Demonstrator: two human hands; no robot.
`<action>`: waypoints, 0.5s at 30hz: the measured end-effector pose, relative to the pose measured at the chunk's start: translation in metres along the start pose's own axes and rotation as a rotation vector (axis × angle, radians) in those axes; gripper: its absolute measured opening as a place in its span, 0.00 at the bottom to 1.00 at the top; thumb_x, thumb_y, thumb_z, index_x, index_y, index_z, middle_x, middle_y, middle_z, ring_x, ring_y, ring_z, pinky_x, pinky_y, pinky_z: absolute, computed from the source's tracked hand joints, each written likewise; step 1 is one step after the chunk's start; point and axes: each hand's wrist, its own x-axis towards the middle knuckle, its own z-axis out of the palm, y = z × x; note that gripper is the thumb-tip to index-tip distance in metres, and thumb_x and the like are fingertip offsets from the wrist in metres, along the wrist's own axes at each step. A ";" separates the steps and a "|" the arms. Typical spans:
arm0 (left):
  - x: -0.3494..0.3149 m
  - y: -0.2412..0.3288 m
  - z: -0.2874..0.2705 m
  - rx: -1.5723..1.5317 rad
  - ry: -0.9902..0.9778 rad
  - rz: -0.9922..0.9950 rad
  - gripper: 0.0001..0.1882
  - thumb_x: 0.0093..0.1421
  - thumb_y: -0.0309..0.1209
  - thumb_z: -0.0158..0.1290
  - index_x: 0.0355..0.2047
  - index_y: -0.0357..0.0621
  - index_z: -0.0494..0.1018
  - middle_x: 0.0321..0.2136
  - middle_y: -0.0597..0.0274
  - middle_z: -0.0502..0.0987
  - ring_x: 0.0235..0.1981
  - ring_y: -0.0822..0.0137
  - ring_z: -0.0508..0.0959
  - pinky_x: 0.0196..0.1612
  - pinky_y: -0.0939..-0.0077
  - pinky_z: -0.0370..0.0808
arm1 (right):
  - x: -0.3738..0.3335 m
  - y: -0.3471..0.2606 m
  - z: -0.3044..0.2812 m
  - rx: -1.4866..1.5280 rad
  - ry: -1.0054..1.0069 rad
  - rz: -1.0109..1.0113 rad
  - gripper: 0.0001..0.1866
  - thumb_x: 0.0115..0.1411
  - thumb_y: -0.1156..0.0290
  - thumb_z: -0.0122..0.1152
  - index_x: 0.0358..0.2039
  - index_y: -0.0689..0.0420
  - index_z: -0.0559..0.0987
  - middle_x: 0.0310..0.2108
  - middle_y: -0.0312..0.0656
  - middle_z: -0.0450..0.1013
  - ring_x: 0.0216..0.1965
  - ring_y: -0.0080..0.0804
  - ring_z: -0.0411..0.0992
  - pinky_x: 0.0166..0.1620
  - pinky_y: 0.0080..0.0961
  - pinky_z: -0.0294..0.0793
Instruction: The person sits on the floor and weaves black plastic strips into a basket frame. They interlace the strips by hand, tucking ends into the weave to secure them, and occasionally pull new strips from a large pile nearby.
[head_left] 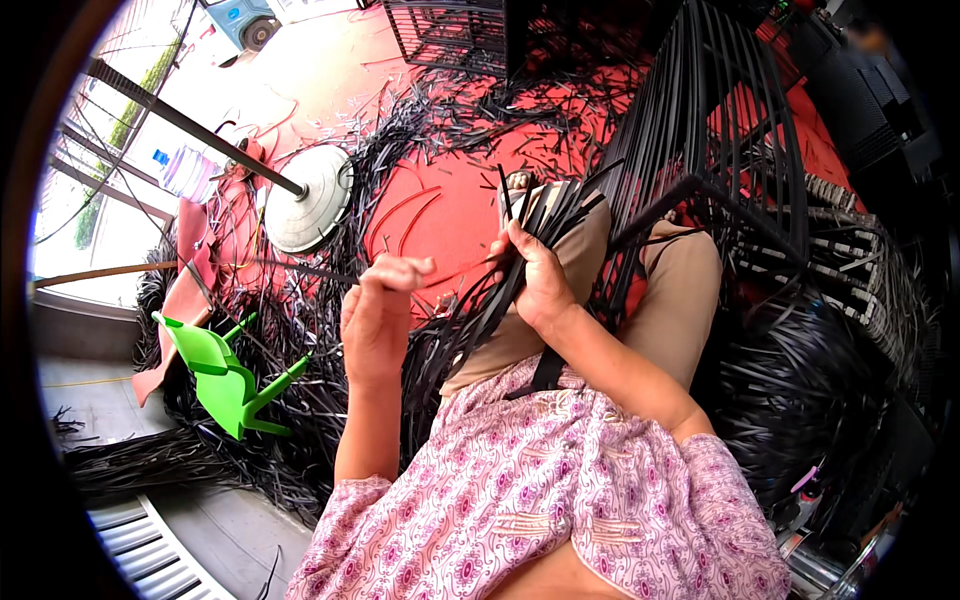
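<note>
Bundle of black strips (490, 308): held over the lap, gripped in the closed fingers of the right hand (540, 280). Left hand (378, 310): raised near the bundle, fingers curled; whether a strip is pinched cannot be told. Green plastic chair (222, 375): surrounded by loose black strips (310, 425), left. Black-strung frame (655, 150): positioned near the knees, right.

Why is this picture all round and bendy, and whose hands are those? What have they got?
There's no machine here, just a person wearing a very wide camera on their head. It looks down at their own lap and bends straight edges. The bare right hand grips a bunch of thin black strips. The left hand is raised beside it, fingers curled; it's too blurry to tell if it holds anything. More strips are scattered across the red floor, and a green chair is on the left.
</note>
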 end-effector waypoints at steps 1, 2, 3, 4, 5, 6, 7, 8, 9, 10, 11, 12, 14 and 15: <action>0.001 0.010 0.000 -0.099 -0.070 -0.030 0.21 0.71 0.47 0.42 0.30 0.44 0.72 0.30 0.63 0.69 0.39 0.62 0.72 0.52 0.55 0.68 | 0.000 0.000 -0.001 -0.001 0.013 -0.004 0.16 0.63 0.54 0.62 0.34 0.54 0.75 0.27 0.36 0.74 0.31 0.30 0.75 0.34 0.26 0.71; -0.003 0.023 -0.007 -0.235 -0.117 -0.079 0.23 0.71 0.48 0.42 0.24 0.47 0.66 0.27 0.65 0.67 0.32 0.64 0.70 0.48 0.55 0.69 | 0.000 -0.001 -0.002 -0.001 0.026 -0.008 0.16 0.62 0.54 0.63 0.34 0.54 0.75 0.29 0.37 0.75 0.32 0.32 0.76 0.36 0.28 0.73; -0.005 0.037 -0.010 -0.351 -0.067 -0.018 0.25 0.72 0.46 0.40 0.20 0.45 0.67 0.19 0.66 0.70 0.16 0.70 0.69 0.21 0.71 0.69 | 0.000 -0.001 -0.002 -0.002 0.037 -0.008 0.16 0.62 0.54 0.64 0.33 0.53 0.76 0.30 0.38 0.76 0.34 0.34 0.76 0.38 0.29 0.74; 0.000 0.073 -0.018 -0.394 -0.210 0.069 0.25 0.72 0.44 0.39 0.17 0.49 0.65 0.12 0.71 0.64 0.11 0.76 0.63 0.16 0.77 0.62 | -0.001 -0.001 0.000 0.037 0.095 -0.061 0.16 0.60 0.54 0.66 0.35 0.54 0.76 0.30 0.38 0.76 0.34 0.34 0.77 0.41 0.33 0.76; 0.004 0.111 -0.025 -0.437 -0.352 0.148 0.26 0.73 0.42 0.38 0.15 0.52 0.62 0.06 0.76 0.58 0.06 0.81 0.57 0.10 0.84 0.54 | -0.003 -0.003 0.000 0.075 0.104 -0.037 0.16 0.61 0.56 0.65 0.36 0.55 0.76 0.30 0.38 0.76 0.34 0.35 0.76 0.43 0.34 0.77; 0.003 0.125 -0.026 -0.259 -0.375 0.183 0.25 0.72 0.37 0.42 0.14 0.52 0.60 0.07 0.74 0.61 0.06 0.80 0.61 0.10 0.85 0.57 | -0.002 -0.002 -0.003 0.057 0.063 -0.031 0.15 0.61 0.56 0.65 0.36 0.55 0.76 0.29 0.37 0.75 0.33 0.34 0.76 0.43 0.33 0.77; -0.009 0.119 -0.036 -0.147 -0.159 0.141 0.24 0.71 0.36 0.44 0.15 0.46 0.65 0.08 0.72 0.64 0.09 0.77 0.65 0.13 0.83 0.63 | -0.003 -0.001 -0.001 0.045 0.019 -0.022 0.15 0.62 0.56 0.65 0.36 0.55 0.76 0.28 0.36 0.74 0.33 0.33 0.75 0.43 0.33 0.76; -0.018 0.100 -0.037 0.494 -0.108 0.276 0.23 0.71 0.37 0.45 0.18 0.42 0.69 0.10 0.71 0.66 0.11 0.76 0.66 0.16 0.81 0.63 | -0.004 0.000 0.002 0.050 -0.007 -0.009 0.16 0.63 0.56 0.64 0.38 0.56 0.75 0.25 0.32 0.69 0.29 0.29 0.71 0.41 0.30 0.75; -0.011 0.080 -0.023 0.738 -0.120 0.100 0.21 0.71 0.37 0.45 0.21 0.39 0.72 0.12 0.70 0.68 0.14 0.76 0.67 0.18 0.80 0.64 | -0.004 0.004 0.006 0.057 -0.026 -0.013 0.18 0.62 0.55 0.64 0.41 0.56 0.74 0.22 0.30 0.64 0.26 0.24 0.66 0.39 0.27 0.72; 0.002 0.063 -0.006 1.003 -0.193 -0.075 0.21 0.71 0.37 0.46 0.24 0.36 0.74 0.14 0.70 0.69 0.16 0.76 0.68 0.20 0.79 0.64 | -0.007 0.004 0.010 0.035 -0.052 -0.039 0.21 0.61 0.53 0.66 0.42 0.57 0.74 0.22 0.29 0.63 0.25 0.23 0.65 0.36 0.24 0.70; 0.017 0.051 0.001 0.838 -0.342 -0.537 0.20 0.71 0.37 0.47 0.27 0.34 0.76 0.16 0.70 0.70 0.19 0.76 0.68 0.23 0.79 0.64 | -0.011 0.004 0.014 0.013 -0.084 -0.066 0.24 0.59 0.52 0.67 0.44 0.58 0.75 0.22 0.28 0.63 0.25 0.21 0.64 0.34 0.21 0.68; 0.017 0.029 0.003 0.692 -0.268 -0.609 0.20 0.71 0.38 0.47 0.27 0.35 0.76 0.17 0.70 0.71 0.20 0.78 0.67 0.24 0.80 0.64 | -0.015 0.001 0.019 -0.012 -0.123 -0.084 0.26 0.58 0.51 0.69 0.45 0.59 0.75 0.22 0.27 0.62 0.25 0.20 0.63 0.34 0.21 0.67; 0.010 -0.006 -0.004 0.549 -0.202 -0.691 0.21 0.71 0.40 0.47 0.27 0.37 0.75 0.18 0.71 0.71 0.22 0.80 0.66 0.26 0.80 0.64 | -0.024 -0.004 0.024 0.008 -0.175 -0.101 0.26 0.57 0.53 0.70 0.47 0.58 0.75 0.23 0.26 0.62 0.24 0.19 0.63 0.33 0.20 0.68; 0.004 -0.014 -0.005 0.555 -0.206 -0.699 0.22 0.71 0.41 0.46 0.26 0.37 0.74 0.18 0.72 0.71 0.23 0.80 0.66 0.27 0.80 0.64 | -0.027 -0.006 0.026 -0.003 -0.199 -0.106 0.26 0.57 0.53 0.70 0.47 0.58 0.75 0.23 0.26 0.63 0.24 0.18 0.64 0.33 0.19 0.68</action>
